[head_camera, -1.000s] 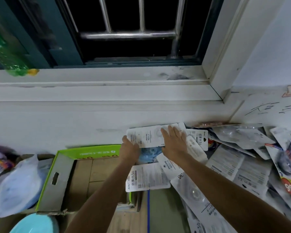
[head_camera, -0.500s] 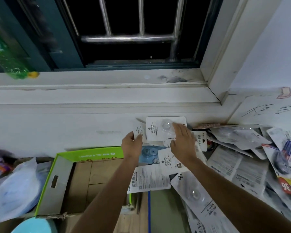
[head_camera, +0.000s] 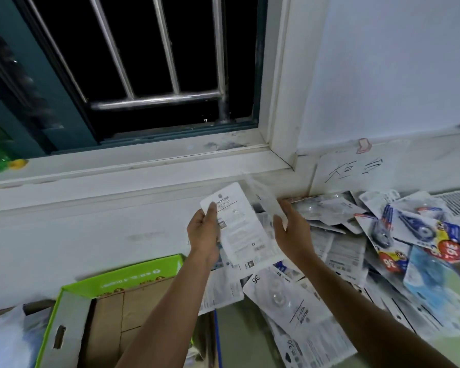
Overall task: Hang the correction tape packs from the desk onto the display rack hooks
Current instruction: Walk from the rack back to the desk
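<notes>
Head view: my left hand (head_camera: 203, 233) pinches a white pack (head_camera: 238, 229) by its edge, lifted clear of the pile (head_camera: 343, 251) on the desk. My right hand (head_camera: 292, 231) grips a second, blurred pack (head_camera: 267, 201) just beside it, below the sill (head_camera: 144, 166).

This looks like the back corner of a small stationery shop or its stockroom. Just beyond the fingers (head_camera: 282, 208) of the right hand (head_camera: 292, 235), a heap of carded correction tape packs (head_camera: 383, 235) (many alike, some with red "36" stickers) sprawls over the desk (head_camera: 247, 338). Below the left hand (head_camera: 202, 235) sits an open cardboard carton (head_camera: 112, 285) with a green rim. Above the fingertips, a barred window (head_camera: 157, 75) and scuffed white wall (head_camera: 383, 75) with scribbles close the corner.
</notes>
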A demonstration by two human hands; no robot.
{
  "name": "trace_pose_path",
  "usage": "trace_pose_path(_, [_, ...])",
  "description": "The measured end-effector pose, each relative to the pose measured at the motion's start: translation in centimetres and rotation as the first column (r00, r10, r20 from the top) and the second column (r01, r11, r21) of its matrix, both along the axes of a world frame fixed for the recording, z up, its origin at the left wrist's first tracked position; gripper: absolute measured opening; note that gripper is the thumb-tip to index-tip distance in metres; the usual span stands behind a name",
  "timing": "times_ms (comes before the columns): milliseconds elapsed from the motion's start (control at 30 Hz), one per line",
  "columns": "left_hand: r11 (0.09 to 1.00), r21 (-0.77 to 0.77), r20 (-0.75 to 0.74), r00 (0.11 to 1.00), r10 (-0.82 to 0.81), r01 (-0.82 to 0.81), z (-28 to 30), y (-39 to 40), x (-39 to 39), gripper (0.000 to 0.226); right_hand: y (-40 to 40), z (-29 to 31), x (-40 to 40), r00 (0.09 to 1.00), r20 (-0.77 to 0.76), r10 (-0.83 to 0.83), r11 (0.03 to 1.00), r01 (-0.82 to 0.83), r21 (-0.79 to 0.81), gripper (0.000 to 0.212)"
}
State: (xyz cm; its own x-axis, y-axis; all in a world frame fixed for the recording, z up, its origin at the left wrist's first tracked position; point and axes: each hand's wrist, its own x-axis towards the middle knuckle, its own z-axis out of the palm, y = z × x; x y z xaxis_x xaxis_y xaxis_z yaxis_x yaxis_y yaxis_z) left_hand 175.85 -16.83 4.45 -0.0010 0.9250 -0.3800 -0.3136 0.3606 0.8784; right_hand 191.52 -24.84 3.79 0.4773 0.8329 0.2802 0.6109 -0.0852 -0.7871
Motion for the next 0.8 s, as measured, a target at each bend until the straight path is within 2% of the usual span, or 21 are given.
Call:
trace_pose_path(100, [0.993, -0.049, 0.097, 0.990, -0.103, 0.108, 0.6, -1.5, 2.7, 0.030, -3.1, 0.9, 1.2, 0.985, -0.173, -0.002, 0.999, -0.003, -0.033, 0.035])
trace_pose_path(167, [0.984, -0.084, 0.171, 0.975, -0.141, 0.157, 1.0, -2.7, 4.9, 0.014, -5.4, 1.5, 2.3, 0.965, -0.263, -0.009, 1.000, 0.005, -0.017, 0.032])
trace_pose_path(233, [0.972, -0.102, 0.179, 0.965, -0.192, 0.212, 1.5, -4.5, 7.2, 0.012, -7.9, 1.9, 3.3, 0.940, -0.339, -0.028, 1.000, 0.030, 0.001, 0.032])
trace_pose_path(300, [0.950, -0.093, 0.140, 0.948, -0.285, 0.299, 1.8, -6.6, 9.7, 0.013, -10.4, 2.3, 4.4, 0.938, -0.342, -0.058, 0.998, 0.058, -0.009, 0.033])
trace_pose_path(433, [0.906, -0.010, -0.030, 0.905, -0.423, 0.423, 2.4, -11.6, 15.0, 0.006, -15.7, 3.1, 7.1, 0.943, -0.294, -0.157, 0.987, 0.163, -0.007, 0.027])
trace_pose_path(467, [0.886, 0.013, -0.060, 0.885, -0.461, 0.463, 2.7, -13.1, 16.3, 0.011, -17.3, 3.3, 7.7, 0.942, -0.275, -0.192, 0.980, 0.200, 0.001, 0.025])
trace_pose_path(567, [0.784, 0.054, -0.135, 0.783, -0.608, 0.618, 3.3, -18.5, 20.3, 0.036, -22.8, 3.5, 9.6, 0.912, -0.276, -0.302, 0.944, 0.328, 0.050, 0.017])
trace_pose_path(667, [0.643, 0.106, -0.121, 0.652, -0.748, 0.758, 3.6, -25.8, 23.6, 0.034, -29.3, 3.1, 11.4, 0.838, -0.329, -0.436, 0.876, 0.478, 0.056, 0.007])
trace_pose_path(733, [0.554, 0.127, -0.083, 0.565, -0.821, 0.823, 3.6, -31.2, 25.4, 0.029, -34.0, 3.3, 12.2, 0.794, -0.368, -0.484, 0.839, 0.540, 0.064, 0.013])
trace_pose_path(800, [0.423, 0.120, -0.078, 0.434, -0.898, 0.898, 3.6, -36.4, 26.8, 0.030, -39.0, 3.5, 12.7, 0.773, -0.371, -0.514, 0.808, 0.581, 0.091, 0.020])
